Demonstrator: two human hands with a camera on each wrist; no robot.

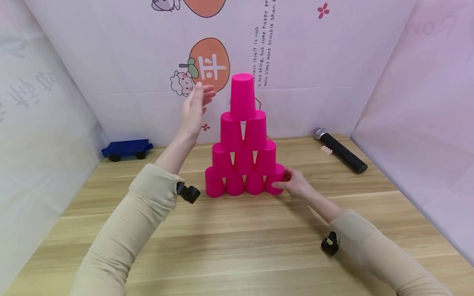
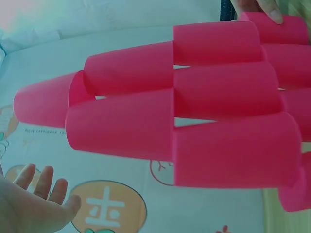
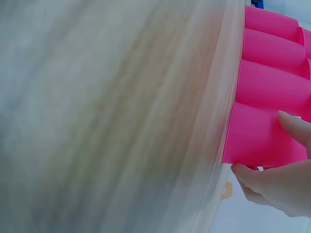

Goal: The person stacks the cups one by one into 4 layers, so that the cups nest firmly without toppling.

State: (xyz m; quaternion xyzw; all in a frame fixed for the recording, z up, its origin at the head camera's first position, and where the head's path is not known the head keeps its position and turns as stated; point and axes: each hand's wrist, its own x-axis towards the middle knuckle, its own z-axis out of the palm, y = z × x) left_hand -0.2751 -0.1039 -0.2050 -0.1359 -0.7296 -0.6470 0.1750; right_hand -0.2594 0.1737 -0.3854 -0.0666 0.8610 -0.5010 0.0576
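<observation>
Pink cups stand upside down in a four-tier pyramid, several along the bottom and one top cup (image 1: 242, 96). My left hand (image 1: 192, 111) is raised to the left of the top cup, fingers extended, holding nothing. In the left wrist view that hand (image 2: 36, 206) is apart from the stack, beside the upper cups. At the base, my right hand (image 1: 295, 183) grips the rightmost bottom cup (image 1: 272, 179). The right wrist view has its thumb on one side of that cup (image 3: 257, 133) and its fingers at the other side.
A blue toy wagon (image 1: 127, 149) stands at the back left of the wooden table (image 1: 222, 238). At the back right lie a black microphone (image 1: 344, 152) and a small pale pink block (image 1: 326, 149). A printed white cloth (image 1: 296, 61) hangs close behind the stack.
</observation>
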